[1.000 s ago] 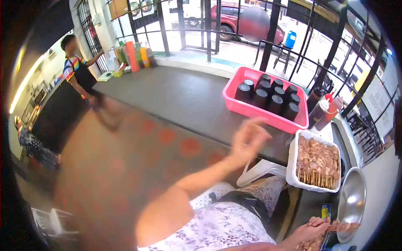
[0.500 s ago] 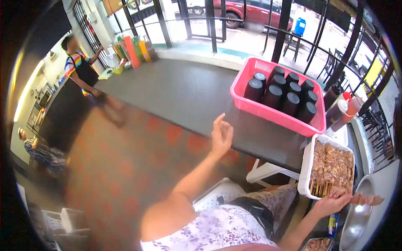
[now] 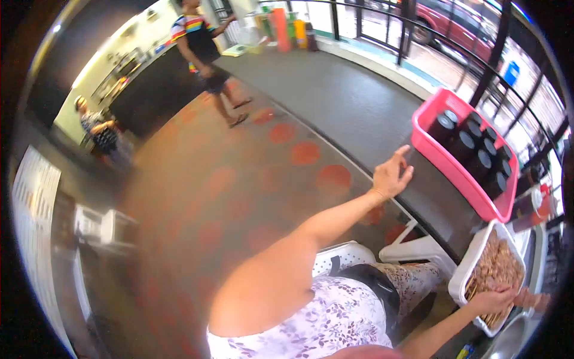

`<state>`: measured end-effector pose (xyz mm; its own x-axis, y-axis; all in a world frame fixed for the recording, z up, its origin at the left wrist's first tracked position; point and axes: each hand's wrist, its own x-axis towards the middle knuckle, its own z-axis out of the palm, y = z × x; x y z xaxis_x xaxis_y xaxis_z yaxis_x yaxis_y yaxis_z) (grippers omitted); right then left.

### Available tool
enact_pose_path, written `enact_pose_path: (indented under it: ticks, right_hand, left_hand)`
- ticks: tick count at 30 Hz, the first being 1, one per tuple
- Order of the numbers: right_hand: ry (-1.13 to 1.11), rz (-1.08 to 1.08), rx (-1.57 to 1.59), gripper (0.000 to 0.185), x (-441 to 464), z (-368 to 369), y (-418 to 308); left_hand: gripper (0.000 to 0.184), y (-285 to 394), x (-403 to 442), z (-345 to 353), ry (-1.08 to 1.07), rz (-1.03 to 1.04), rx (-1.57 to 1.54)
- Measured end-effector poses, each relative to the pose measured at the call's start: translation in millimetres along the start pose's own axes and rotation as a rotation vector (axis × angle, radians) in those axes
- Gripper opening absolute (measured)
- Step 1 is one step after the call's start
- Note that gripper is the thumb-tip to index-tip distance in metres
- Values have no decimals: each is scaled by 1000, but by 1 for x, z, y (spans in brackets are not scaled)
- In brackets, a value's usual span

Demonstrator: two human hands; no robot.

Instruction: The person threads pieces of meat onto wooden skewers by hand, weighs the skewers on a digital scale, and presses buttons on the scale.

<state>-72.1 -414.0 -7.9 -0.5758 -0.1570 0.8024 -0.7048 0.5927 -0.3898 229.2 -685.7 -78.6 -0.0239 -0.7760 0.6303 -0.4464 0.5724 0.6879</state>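
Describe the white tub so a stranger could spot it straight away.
Follow the long dark counter toward the camera wearer, to the pink basket of black cups. Just past the basket's near end is the white tub, with the wearer's right hand at it. Unlike the basket or the shiny metal bowl, it is white and packed with meat skewers.

From my remote seat I count one bare left hand, one bare right hand, one rectangular pink plastic basket, one rectangular white plastic tub, one silver metal bowl and two other people — the black tapered cups and brown meat skewers crowd too closely to number.
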Motion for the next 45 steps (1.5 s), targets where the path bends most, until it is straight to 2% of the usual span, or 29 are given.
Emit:
enact_pose_path:
  ticks: [1, 2, 3, 4, 5, 6, 7, 13, 23, 29, 45]
  right_hand:
    - [54, -160, -63, 32, 3, 10, 23]
    - [18, -193, -44, 32, 6, 19, 48]
    - [125, -271, -109, 33, 9, 17, 43]
    - [67, -137, 87, 32, 6, 7, 23]
    - [290, -359, -149, 31, 10, 16, 37]
    - [156, -172, -69, 30, 5, 13, 34]
    - [150, -135, -44, 30, 5, 9, 31]
    - [240, -130, -42, 30, -3, -5, 25]
    - [272, -128, -93, 30, -7, -6, 25]
    - [279, -148, -116, 30, -6, -5, 25]
    - [337, -209, -184, 32, -8, 2, 28]
  left_hand:
    - [55, 2, 0, -2, -40, -31, -8]
    - [55, 3, 0, -4, -5, -34, 15]
    - [57, 3, 0, -7, -49, -46, -5]
    - [59, 3, -1, -8, -96, -61, -28]
    - [59, 3, -1, -8, -64, -71, -11]
    - [59, 2, -2, -6, -69, -65, -32]
    - [58, 2, -2, -7, -74, -57, -53]
    - [57, 2, -3, -7, -20, -47, -43]
    - [56, 5, -2, -11, -47, -44, -16]
    - [56, 4, -3, -9, 33, 13, -22]
    - [55, 1, -2, -3, -8, -13, 2]
